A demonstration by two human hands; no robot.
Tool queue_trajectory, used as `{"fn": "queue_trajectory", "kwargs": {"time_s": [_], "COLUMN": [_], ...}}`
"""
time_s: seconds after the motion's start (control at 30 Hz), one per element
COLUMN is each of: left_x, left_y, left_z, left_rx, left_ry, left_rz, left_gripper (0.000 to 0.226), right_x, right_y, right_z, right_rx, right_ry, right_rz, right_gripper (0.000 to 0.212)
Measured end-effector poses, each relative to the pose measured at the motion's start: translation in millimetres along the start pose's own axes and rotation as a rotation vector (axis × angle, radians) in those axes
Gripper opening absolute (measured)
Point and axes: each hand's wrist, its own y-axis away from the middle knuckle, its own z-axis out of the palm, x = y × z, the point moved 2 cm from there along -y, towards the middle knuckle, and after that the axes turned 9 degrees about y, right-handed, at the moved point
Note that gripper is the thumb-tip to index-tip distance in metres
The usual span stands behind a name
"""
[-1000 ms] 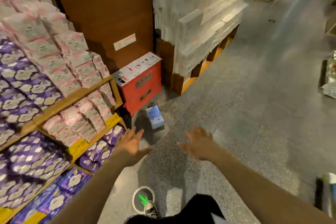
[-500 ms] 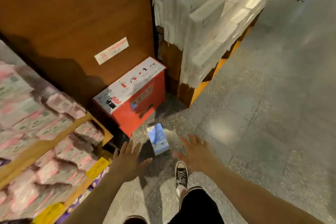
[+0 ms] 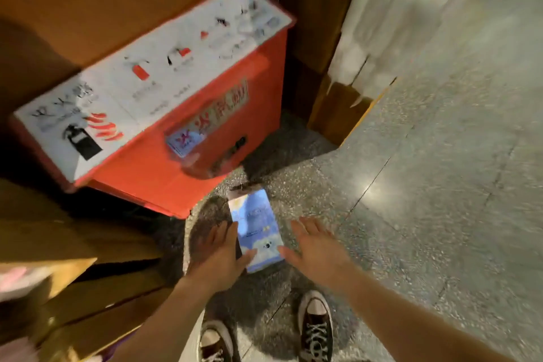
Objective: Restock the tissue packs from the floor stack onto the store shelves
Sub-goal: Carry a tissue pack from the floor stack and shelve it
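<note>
A blue tissue pack (image 3: 256,228) with a white animal print stands on the speckled floor in front of a red box. My left hand (image 3: 219,256) lies against the pack's left side, fingers straight, thumb over its lower front. My right hand (image 3: 318,247) is spread open just right of the pack, its thumb at the pack's lower right corner. Neither hand has curled around it. The wooden shelf edge (image 3: 70,270) shows at the lower left with a blurred pink pack (image 3: 17,279).
A red fire-equipment box (image 3: 182,138) with a white top stands against a brown wall, close behind the pack. A pallet stack wrapped in white (image 3: 390,15) rises at the upper right. My two black sneakers (image 3: 316,326) stand below the hands. Grey floor extends to the right.
I have bent down closer to the floor. Both hands have dropped toward the blue pack and now flank it, the left one touching its side.
</note>
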Motion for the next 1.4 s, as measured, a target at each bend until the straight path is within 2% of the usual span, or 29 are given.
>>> {"fn": "queue_trajectory", "kwargs": {"time_s": [0.07,0.2,0.27,0.33,0.4,0.47,0.5,0.6,0.67,0.73,0.8,0.93,1.03,1.07,1.17,1.23,1.33,1.37,1.4], "left_x": [-29,-69,-88,-103,-116,-124,-127,-121,-111,-102,-89,-47,-10,3,44,66,89,97,105], "left_y": [-51,-139,-177,-206,-230,-248,-256,-259,-251,-240,-227,-178,-118,-94,-10,48,131,162,190], "left_z": [33,94,128,156,179,197,206,212,206,196,177,107,34,7,-73,-121,-164,-178,-189], "left_rx": [0.041,-0.001,-0.015,-0.006,0.075,0.155,0.189,0.295,0.320,0.321,0.350,0.346,0.345,0.340,0.377,0.439,0.486,0.531,0.589], "left_ry": [0.080,0.325,0.422,0.493,0.591,0.692,0.743,0.957,1.049,1.098,1.128,1.211,1.277,1.301,1.359,1.346,1.317,1.310,1.325], "left_rz": [-0.023,-0.138,-0.214,-0.305,-0.349,-0.356,-0.360,-0.373,-0.376,-0.361,-0.335,-0.209,-0.192,-0.190,-0.107,-0.091,-0.168,-0.205,-0.240], "left_gripper": [0.090,0.088,0.089,0.094,0.098,0.110,0.112,0.095,0.090,0.074,0.050,0.037,0.050,0.056,0.045,0.047,0.072,0.074,0.064], "right_x": [7,17,21,25,27,26,25,16,12,11,11,7,0,-4,-19,-32,-50,-59,-68], "right_y": [-49,-142,-184,-221,-250,-270,-276,-283,-278,-268,-252,-192,-134,-112,-40,7,72,95,116], "right_z": [42,111,141,169,192,208,214,220,220,215,199,124,40,10,-77,-132,-199,-221,-240], "right_rx": [-0.030,-0.027,-0.039,-0.053,-0.083,-0.111,-0.121,-0.119,-0.083,-0.046,-0.013,0.069,0.109,0.119,0.135,0.122,0.098,0.088,0.072], "right_ry": [-0.021,-0.023,-0.038,-0.084,-0.217,-0.413,-0.513,-0.732,-0.843,-0.907,-0.943,-1.001,-1.045,-1.033,-1.007,-0.984,-0.929,-0.911,-0.886], "right_rz": [0.003,-0.010,-0.024,0.004,0.094,0.178,0.200,0.207,0.220,0.215,0.212,0.205,0.159,0.151,0.115,0.071,-0.059,-0.102,-0.137], "right_gripper": [0.118,0.072,0.068,0.076,0.087,0.084,0.072,0.033,0.027,0.019,0.018,0.026,0.012,0.014,0.022,0.035,0.067,0.068,0.062]}}
